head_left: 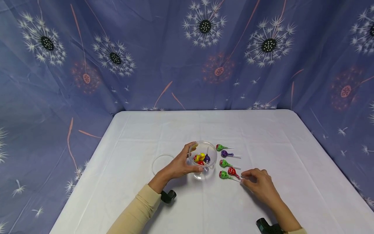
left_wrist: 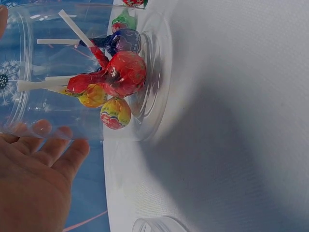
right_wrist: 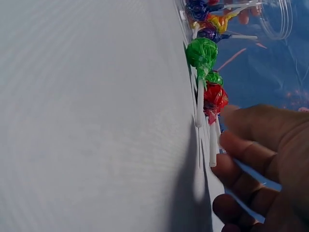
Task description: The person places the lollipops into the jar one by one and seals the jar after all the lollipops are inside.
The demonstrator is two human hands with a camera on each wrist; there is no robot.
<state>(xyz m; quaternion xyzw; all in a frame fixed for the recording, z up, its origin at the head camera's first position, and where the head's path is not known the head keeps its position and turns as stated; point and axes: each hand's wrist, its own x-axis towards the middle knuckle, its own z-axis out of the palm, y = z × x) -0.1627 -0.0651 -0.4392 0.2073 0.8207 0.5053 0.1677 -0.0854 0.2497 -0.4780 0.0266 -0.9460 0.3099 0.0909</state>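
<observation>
A clear plastic jar [head_left: 203,174] holding several wrapped lollipops is gripped by my left hand [head_left: 182,162], thumb in front and fingers round the far side. Inside it, red lollipop [left_wrist: 124,75], yellow and purple ones rest near the bottom, white sticks toward the mouth. To the right of the jar, green lollipops and a purple lollipop [head_left: 226,154] lie in a column. A red lollipop [right_wrist: 216,96] lies against the nearest green lollipop [head_left: 224,175]. My right hand [head_left: 261,186] is beside the red lollipop's stick, fingertips close to it and parted.
A clear round lid [head_left: 153,165] lies on the white-covered table [head_left: 187,130], partly behind my left forearm. Dark wrist cameras stick out from both wrists. A blue curtain [head_left: 163,58] with dandelion prints hangs behind and at the sides.
</observation>
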